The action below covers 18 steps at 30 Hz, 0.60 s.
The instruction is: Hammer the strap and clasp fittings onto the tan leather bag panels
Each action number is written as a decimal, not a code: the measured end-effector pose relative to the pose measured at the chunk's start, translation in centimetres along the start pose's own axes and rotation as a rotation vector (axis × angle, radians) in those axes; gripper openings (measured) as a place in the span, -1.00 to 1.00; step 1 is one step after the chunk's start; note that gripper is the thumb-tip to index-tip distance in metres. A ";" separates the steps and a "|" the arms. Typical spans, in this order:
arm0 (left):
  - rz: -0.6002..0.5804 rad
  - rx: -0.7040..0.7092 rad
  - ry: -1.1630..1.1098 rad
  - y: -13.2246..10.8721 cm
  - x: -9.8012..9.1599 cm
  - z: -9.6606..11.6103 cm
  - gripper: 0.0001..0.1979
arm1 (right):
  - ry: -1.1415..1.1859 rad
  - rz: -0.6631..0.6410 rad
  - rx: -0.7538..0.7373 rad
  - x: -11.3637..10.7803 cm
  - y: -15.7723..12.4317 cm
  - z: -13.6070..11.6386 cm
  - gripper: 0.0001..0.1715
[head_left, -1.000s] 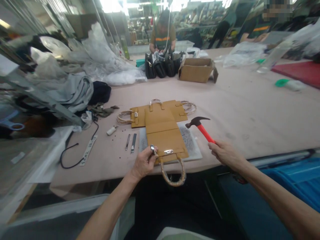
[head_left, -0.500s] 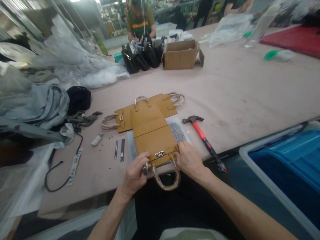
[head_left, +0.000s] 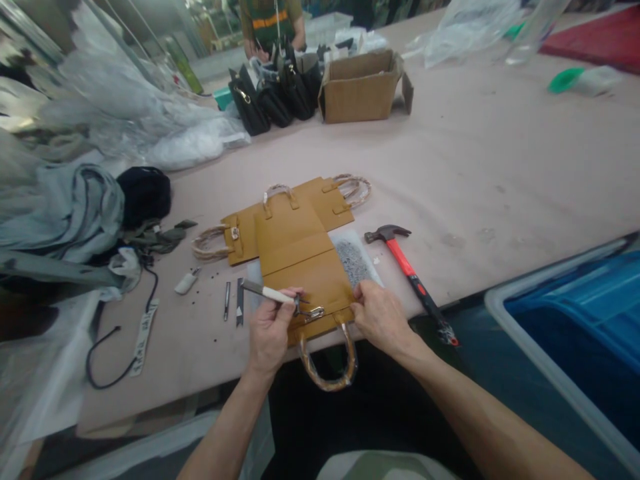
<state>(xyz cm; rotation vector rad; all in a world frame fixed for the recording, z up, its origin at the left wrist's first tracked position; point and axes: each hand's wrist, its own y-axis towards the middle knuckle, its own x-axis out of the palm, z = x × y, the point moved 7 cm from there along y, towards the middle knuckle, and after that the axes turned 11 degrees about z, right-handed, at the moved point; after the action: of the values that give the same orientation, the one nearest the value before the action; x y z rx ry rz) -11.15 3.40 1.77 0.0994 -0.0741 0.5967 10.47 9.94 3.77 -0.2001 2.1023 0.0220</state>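
Note:
A flat tan leather bag panel [head_left: 300,260] lies at the near edge of the table on a white speckled pad [head_left: 355,257]. Its wrapped handle [head_left: 327,370] hangs over the table edge. My left hand [head_left: 270,330] is closed on a slim white-handled metal tool [head_left: 270,292], whose tip rests at the bag's metal clasp [head_left: 313,312]. My right hand [head_left: 377,317] pinches the panel's right near corner, pressing it down. More tan panels with wrapped handles [head_left: 330,197] lie just behind.
A red-handled hammer [head_left: 407,270] lies right of the pad. Two small metal tools [head_left: 233,300] and a white lighter-like object [head_left: 186,283] lie to the left. Grey cloth, a black cord, a cardboard box [head_left: 363,90] and black bags [head_left: 273,97] sit farther off. A person works at the far side. A blue bin [head_left: 590,327] stands at right.
My right hand put the hammer down on the table and came to the panel's corner. My left hand turned the tool so its tip now meets the clasp.

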 end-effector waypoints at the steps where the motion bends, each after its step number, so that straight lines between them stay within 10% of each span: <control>1: -0.043 0.011 0.028 -0.1 1.0 0.0 -0.78 | 0.031 0.007 -0.017 0.0 0.0 -0.2 -0.90; 7: -0.094 -0.001 0.060 -0.3 3.4 0.4 -0.77 | 0.651 -0.156 0.307 1.3 -0.8 0.4 -0.91; 10: -0.085 -0.013 0.052 0.0 3.3 1.5 -0.77 | 1.165 -0.264 0.566 2.8 -1.9 0.2 -0.56; 18: -0.174 -0.040 0.073 0.3 4.6 2.9 -0.78 | 1.313 -0.414 0.478 4.6 -2.3 -1.0 -0.57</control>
<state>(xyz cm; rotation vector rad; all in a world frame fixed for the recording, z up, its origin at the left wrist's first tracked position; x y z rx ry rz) -7.67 5.85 5.10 0.0445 -0.0064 0.4248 7.69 6.94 0.45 -0.4238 3.1912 -1.1173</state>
